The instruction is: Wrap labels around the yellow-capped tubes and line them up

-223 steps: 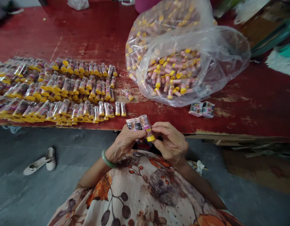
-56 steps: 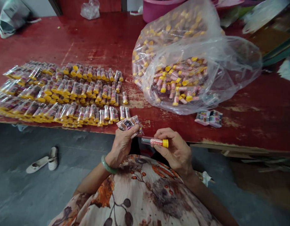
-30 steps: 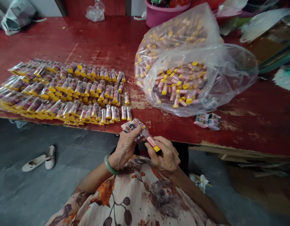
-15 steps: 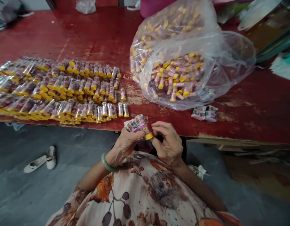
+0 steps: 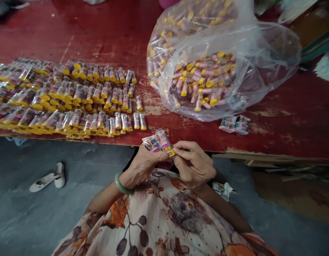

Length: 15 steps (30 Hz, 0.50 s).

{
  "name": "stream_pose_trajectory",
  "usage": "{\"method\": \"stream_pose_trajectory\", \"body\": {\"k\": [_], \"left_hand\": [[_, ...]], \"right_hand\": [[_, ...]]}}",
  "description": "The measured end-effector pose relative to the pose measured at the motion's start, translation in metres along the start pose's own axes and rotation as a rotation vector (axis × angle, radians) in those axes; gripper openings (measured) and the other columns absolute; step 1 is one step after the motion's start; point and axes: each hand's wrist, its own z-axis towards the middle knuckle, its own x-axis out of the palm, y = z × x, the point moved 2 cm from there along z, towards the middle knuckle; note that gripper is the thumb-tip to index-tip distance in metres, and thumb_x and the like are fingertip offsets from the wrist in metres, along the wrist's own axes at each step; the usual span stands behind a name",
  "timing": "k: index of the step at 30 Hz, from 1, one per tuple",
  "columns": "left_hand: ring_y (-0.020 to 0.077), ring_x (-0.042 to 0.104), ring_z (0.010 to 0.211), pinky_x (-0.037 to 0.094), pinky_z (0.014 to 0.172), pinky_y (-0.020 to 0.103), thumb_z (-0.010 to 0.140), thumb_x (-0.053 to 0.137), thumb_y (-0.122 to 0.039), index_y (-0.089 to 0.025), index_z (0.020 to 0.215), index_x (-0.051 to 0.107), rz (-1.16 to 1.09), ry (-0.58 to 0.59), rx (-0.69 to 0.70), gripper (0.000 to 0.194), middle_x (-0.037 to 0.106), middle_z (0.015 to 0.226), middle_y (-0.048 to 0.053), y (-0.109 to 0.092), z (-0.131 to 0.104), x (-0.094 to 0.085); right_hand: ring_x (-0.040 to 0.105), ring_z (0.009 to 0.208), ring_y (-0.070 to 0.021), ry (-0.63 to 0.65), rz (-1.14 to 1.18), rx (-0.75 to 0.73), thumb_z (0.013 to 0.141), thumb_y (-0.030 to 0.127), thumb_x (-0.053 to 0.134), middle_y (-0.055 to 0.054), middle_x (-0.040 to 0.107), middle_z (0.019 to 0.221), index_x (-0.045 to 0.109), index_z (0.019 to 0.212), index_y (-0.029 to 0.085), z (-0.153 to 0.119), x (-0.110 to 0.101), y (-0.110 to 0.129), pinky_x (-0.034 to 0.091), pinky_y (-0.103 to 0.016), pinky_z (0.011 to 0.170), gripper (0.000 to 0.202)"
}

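Observation:
My left hand (image 5: 143, 161), with a green bangle on its wrist, is closed around several flat printed plastic sleeves (image 5: 151, 143) and a small yellow-capped tube (image 5: 166, 143) in a printed sleeve. Its thumb presses across their lower ends. My right hand (image 5: 195, 163) is closed in a pinch, thumb and fingertips at the right side of the tube's yellow end. The fingers cover part of that end. Both hands are above my lap, just in front of the table edge.
Rows of sleeved yellow-capped tubes (image 5: 76, 94) are stacked on the red table (image 5: 113, 32) at left. A clear plastic bag (image 5: 271, 46) lies open, with loose pink-filled tubes (image 5: 198, 76) in it. Two stacks of printed sleeves (image 5: 235, 124) lie at right. White shoes (image 5: 43, 182) are on the floor.
My right fingers have closed in from beside the tube onto its yellow end. More of that end is covered by clear film now. The view has shifted slightly.

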Motion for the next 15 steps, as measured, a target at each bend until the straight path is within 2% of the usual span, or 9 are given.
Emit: {"method": "stream_pose_trajectory", "body": {"k": [5, 11, 15], "left_hand": [[0.0126, 0.063, 0.063, 0.051, 0.063, 0.024, 0.056, 0.090, -0.028, -0.016, 0.085, 0.066, -0.009, 0.034, -0.015, 0.040, 0.069, 0.076, 0.001, 0.0005, -0.0002, -0.0011], [0.0127, 0.063, 0.067, 0.052, 0.065, 0.024, 0.056, 0.090, -0.030, -0.015, 0.085, 0.066, -0.056, 0.001, -0.021, 0.040, 0.069, 0.078, 0.001, -0.0028, -0.0025, 0.0018], [0.0137, 0.063, 0.067, 0.054, 0.066, 0.027, 0.054, 0.091, -0.025, -0.014, 0.083, 0.066, -0.065, -0.034, -0.053, 0.039, 0.068, 0.077, 0.001, -0.0054, -0.0031, 0.0008]], "right_hand": [[0.064, 0.074, -0.0136, -0.001, -0.016, -0.002, 0.074, -0.003, 0.062, -0.004, 0.067, 0.087, 0.068, 0.092, 0.019, -0.0030, -0.0006, -0.0013, 0.052, -0.026, 0.060, 0.029], [0.065, 0.074, -0.0146, -0.006, -0.026, 0.000, 0.075, -0.001, 0.062, -0.004, 0.068, 0.088, 0.068, 0.093, 0.020, -0.0049, 0.0002, -0.0025, 0.053, -0.027, 0.059, 0.029], [0.066, 0.074, -0.0156, 0.013, -0.020, 0.018, 0.075, 0.001, 0.064, -0.004, 0.069, 0.089, 0.069, 0.093, 0.020, -0.0070, 0.0005, -0.0039, 0.054, -0.027, 0.060, 0.027]]}}
